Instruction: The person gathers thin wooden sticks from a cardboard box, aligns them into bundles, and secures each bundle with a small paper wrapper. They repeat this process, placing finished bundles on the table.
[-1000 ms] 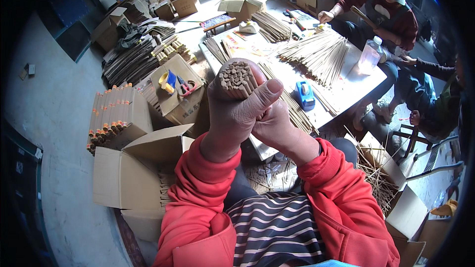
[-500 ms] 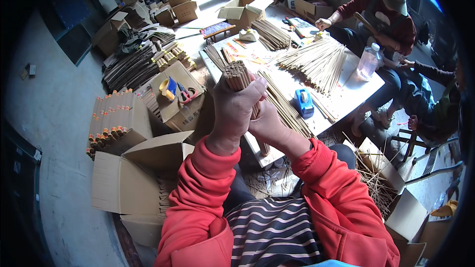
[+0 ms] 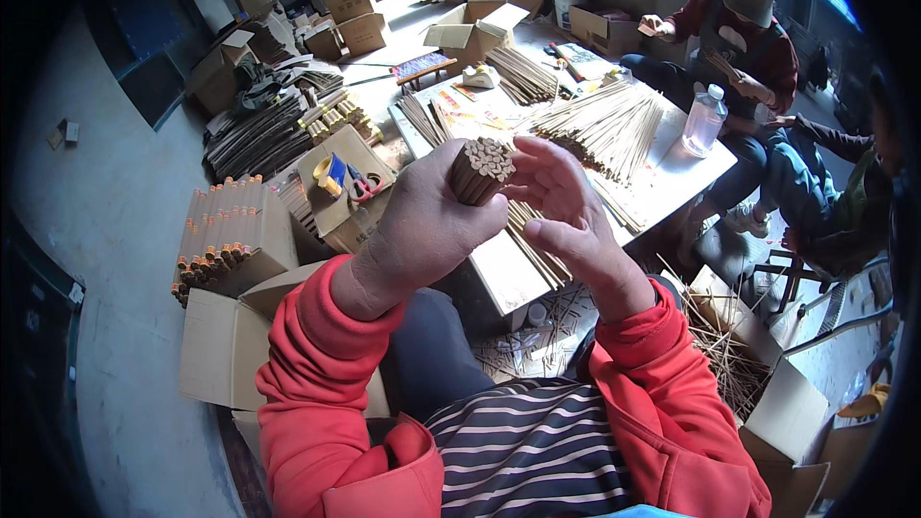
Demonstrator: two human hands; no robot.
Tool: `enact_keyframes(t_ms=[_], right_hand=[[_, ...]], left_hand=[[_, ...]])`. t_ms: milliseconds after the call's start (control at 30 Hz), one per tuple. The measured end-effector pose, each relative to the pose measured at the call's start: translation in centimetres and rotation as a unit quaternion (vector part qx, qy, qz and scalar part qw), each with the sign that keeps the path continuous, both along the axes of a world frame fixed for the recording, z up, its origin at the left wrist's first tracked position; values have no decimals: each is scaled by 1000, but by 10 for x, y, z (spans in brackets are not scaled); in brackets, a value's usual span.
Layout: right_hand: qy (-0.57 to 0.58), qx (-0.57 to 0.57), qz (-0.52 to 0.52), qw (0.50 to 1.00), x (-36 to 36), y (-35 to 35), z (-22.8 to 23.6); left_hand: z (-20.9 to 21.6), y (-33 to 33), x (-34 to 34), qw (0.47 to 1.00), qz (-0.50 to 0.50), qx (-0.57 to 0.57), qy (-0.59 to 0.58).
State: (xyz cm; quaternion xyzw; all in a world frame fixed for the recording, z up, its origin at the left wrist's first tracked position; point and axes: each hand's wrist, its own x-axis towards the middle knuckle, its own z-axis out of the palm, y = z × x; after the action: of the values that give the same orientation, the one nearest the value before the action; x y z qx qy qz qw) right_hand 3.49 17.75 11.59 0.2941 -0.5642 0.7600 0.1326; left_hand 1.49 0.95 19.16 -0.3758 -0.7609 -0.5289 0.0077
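Observation:
My left hand [image 3: 427, 221] is wrapped round a thick bundle of brown sticks [image 3: 483, 173], whose cut ends face up toward me. Close by on the bundle's right is my right hand [image 3: 571, 206], its fingers apart and curved; whether a fingertip touches the sticks I cannot tell. Beyond both hands, a white table [image 3: 508, 278] carries a fanned pile of long thin sticks [image 3: 604, 129]. More sticks lie along its near side, partly hidden behind my right hand.
An open carton [image 3: 213, 350] stands at my left, near bundles with orange-banded ends [image 3: 221, 225]. Red-handled scissors [image 3: 363, 187] lie on a closed box. Loose sticks [image 3: 724, 350] fill a carton at right. A clear bottle [image 3: 705, 122] stands near a seated co-worker [image 3: 743, 38].
My right hand has let go of the bundle and spread its fingers. The bundle has tipped so its ends face me more, and my left hand has come lower and nearer.

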Motion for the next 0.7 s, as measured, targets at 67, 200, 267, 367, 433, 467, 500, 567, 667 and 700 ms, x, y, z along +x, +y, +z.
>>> enact_keyframes(t_ms=[67,200,267,367,433,467,500,567,667,700], right_hand=[[-19,51,-111,992,11,0,3],[90,363,-305,876,27,-14,-15],[129,362,-341,858,24,-16,-40],[152,348,-317,869,25,-12,-68],[124,337,-291,887,29,-11,-80],[122,326,-284,893,29,-10,-87],[109,313,-279,901,27,-8,-92],[75,305,-271,910,28,-4,-98],[54,284,-263,921,25,0,-102],[56,274,-258,925,23,1,-104]], left_hand=[[-18,1,4,983,-27,-39,-178],[-66,0,14,919,-103,-47,-377],[-75,8,19,893,-80,-73,-437],[-105,8,20,840,-103,-92,-525],[-115,8,23,807,-125,-92,-570],[-120,9,25,793,-135,-85,-588],[-122,10,24,786,-143,-89,-595],[-135,7,20,769,-163,-73,-613],[-146,1,16,762,-196,-17,-617],[-153,0,15,743,-203,29,-637]])
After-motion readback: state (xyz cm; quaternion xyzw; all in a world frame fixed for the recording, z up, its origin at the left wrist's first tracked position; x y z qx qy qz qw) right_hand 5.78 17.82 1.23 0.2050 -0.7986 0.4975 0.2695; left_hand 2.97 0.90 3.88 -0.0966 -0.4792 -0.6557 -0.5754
